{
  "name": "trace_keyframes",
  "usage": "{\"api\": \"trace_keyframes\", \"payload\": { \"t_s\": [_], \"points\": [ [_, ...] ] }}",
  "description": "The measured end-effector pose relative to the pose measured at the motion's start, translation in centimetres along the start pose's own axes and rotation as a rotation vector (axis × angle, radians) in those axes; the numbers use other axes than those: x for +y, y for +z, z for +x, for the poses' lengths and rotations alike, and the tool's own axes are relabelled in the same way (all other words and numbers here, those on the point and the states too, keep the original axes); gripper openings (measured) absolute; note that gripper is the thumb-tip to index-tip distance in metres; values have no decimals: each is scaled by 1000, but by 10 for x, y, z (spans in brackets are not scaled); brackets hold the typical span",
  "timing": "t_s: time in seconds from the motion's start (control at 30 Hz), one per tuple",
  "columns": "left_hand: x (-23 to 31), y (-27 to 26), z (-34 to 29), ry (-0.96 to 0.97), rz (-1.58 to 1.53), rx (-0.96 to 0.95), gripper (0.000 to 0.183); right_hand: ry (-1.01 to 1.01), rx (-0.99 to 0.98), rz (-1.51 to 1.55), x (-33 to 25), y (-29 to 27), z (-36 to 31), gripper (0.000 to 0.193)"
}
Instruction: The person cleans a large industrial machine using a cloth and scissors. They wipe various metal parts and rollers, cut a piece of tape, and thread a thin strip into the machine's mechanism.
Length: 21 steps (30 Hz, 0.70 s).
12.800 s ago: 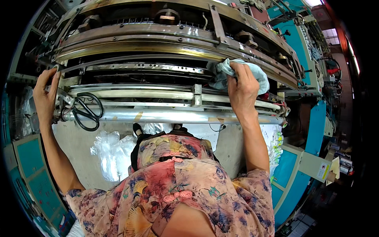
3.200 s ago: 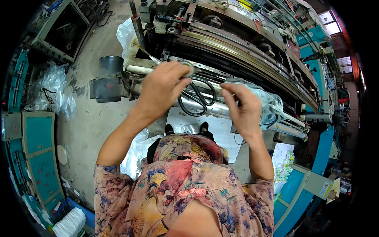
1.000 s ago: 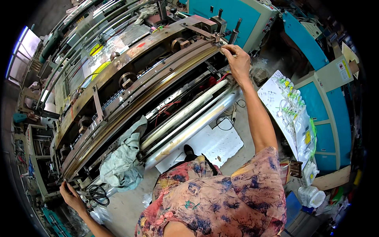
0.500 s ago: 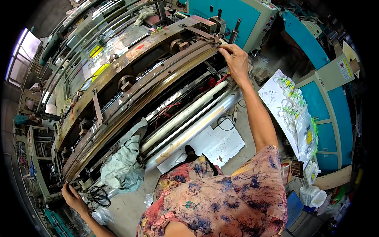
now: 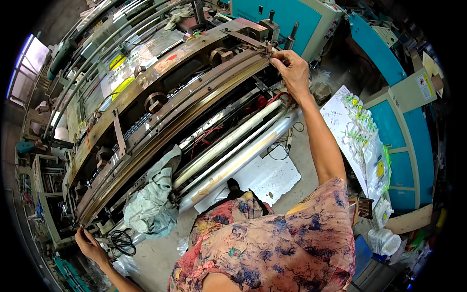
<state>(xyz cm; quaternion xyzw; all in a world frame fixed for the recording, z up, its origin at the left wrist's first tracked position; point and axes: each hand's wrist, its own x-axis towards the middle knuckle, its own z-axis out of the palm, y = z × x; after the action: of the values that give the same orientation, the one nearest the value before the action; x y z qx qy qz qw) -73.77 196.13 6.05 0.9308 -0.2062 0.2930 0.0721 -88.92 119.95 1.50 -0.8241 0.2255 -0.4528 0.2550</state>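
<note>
A long yellowish-brown strip [image 5: 192,108] runs along the front edge of the machine's heavy metal beam [image 5: 146,80]. At its far right end my right hand [image 5: 294,75] is closed, thumb and fingers pinched on the strip's end beside a small bolt. My left hand [image 5: 90,244] pinches at the strip's near left end with its fingertips; the exact grip is small and partly hidden. Black-handled scissors [image 5: 121,242] lie just right of my left hand. A pale green cloth [image 5: 154,199] is draped over the rollers between my arms.
Pale rollers [image 5: 228,143] lie below the beam, in front of my body. A white sheet [image 5: 267,177] lies on the floor by my foot. On the right, a white board [image 5: 335,114] bears several bagged items, with teal cabinets [image 5: 401,165] beyond it.
My right hand and forearm have shifted slightly to the right, still pinching at the strip's end. My left hand stays almost in place.
</note>
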Motion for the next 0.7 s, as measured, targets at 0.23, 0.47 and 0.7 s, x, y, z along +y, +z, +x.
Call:
{"api": "trace_keyframes", "payload": {
  "t_s": [0.23,0.47,0.7],
  "points": [
    [-1,0,-1,59,33,28,23,25,-69,-39,-8,-4,2,17],
    [-2,0,-2,16,0,20,22,34,-91,-57,-11,-6,2,20],
    [-3,1,-4,-19,-3,6,22,-36,-27,-135,-10,-9,0,15]
  ]
}}
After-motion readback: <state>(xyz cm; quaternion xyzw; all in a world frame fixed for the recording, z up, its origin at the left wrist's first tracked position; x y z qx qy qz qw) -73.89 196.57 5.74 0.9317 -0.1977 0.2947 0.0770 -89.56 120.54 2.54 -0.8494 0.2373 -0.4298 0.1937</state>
